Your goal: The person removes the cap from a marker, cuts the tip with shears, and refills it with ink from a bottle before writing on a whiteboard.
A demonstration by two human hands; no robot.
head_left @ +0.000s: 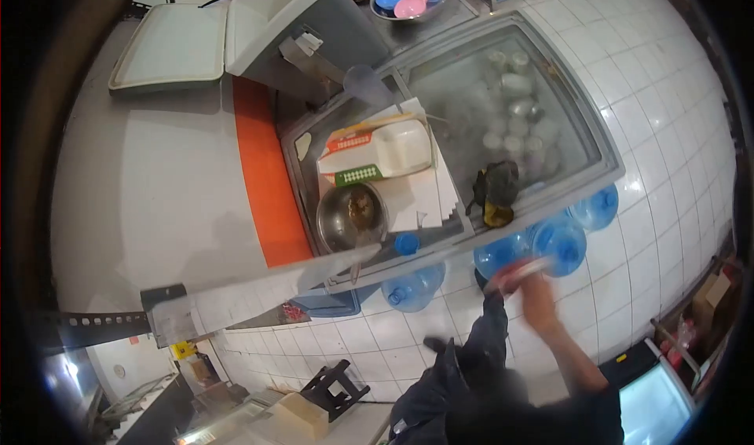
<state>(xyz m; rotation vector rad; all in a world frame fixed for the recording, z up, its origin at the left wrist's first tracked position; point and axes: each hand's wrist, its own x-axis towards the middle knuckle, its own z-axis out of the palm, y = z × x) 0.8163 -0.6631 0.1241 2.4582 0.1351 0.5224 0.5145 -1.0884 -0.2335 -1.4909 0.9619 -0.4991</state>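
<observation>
My right hand (537, 300) reaches in from the lower right, smeared by motion. Its fingers appear closed around a red-and-white thing (518, 274), too blurred to name. Just beyond it stand several large blue water jugs (559, 246) on the tiled floor, beside a chest freezer (542, 197). A crumpled dark bundle with a yellow part (496, 192) lies on the freezer's edge, above my hand in the view. My left hand is not in view.
On the freezer's glass top are a steel bowl (334, 223) with brownish contents, an open printed carton (357, 156) and white sheets (416, 201). A grey bin (345, 40) and a bowl of ladles (428, 17) stand at the back. A black stool (334, 388) is lower left.
</observation>
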